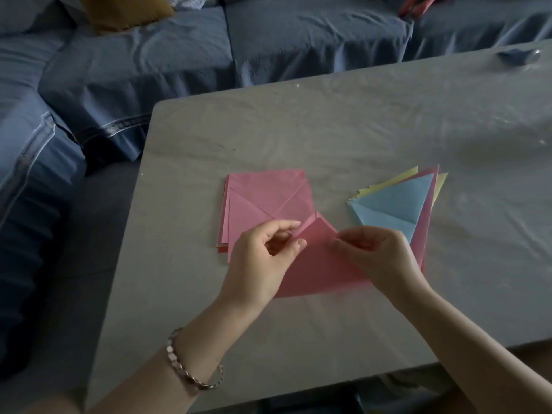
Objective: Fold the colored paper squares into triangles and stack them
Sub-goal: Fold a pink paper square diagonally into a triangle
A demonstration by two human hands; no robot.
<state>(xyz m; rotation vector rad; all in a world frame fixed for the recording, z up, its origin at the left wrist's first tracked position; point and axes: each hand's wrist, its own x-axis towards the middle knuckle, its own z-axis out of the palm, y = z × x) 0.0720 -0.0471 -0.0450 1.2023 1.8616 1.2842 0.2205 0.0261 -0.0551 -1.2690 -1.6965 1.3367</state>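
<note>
Head view — pink sheet [321,265] between left hand [263,258] and right hand [379,255], upper edges in their pinch

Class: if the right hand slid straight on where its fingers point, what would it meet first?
Probably the left hand, just across the pink paper that the right hand also pinches; depth unclear.

Pink stack [263,195] left, triangles [394,201] right, tabletop [358,124] beyond

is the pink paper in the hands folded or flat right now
Folded over: the pink paper shows two offset layers at its far tip; left hand and right hand pinch it.
</note>
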